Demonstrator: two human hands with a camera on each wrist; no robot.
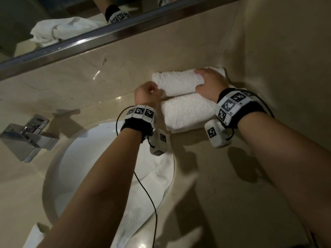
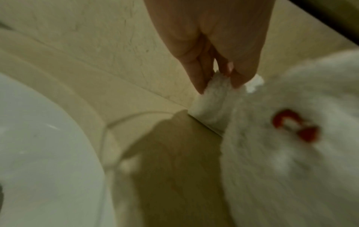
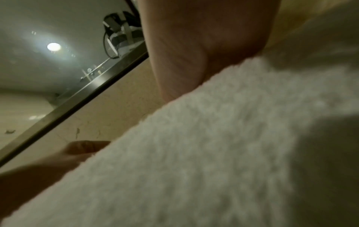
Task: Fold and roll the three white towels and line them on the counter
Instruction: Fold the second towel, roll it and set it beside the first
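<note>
Two white rolled towels (image 1: 176, 82), touching

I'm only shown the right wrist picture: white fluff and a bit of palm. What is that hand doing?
Observer: The head view shows the right hand gripping the far roll, which lies beside a near roll on the counter.
Visitor: And the other hand?
Observer: The left hand pinches a towel edge at the rolls' left end. I cannot tell which roll it belongs to.
Visitor: Where's the third towel?
Observer: The third towel lies unrolled in the sink.
</note>
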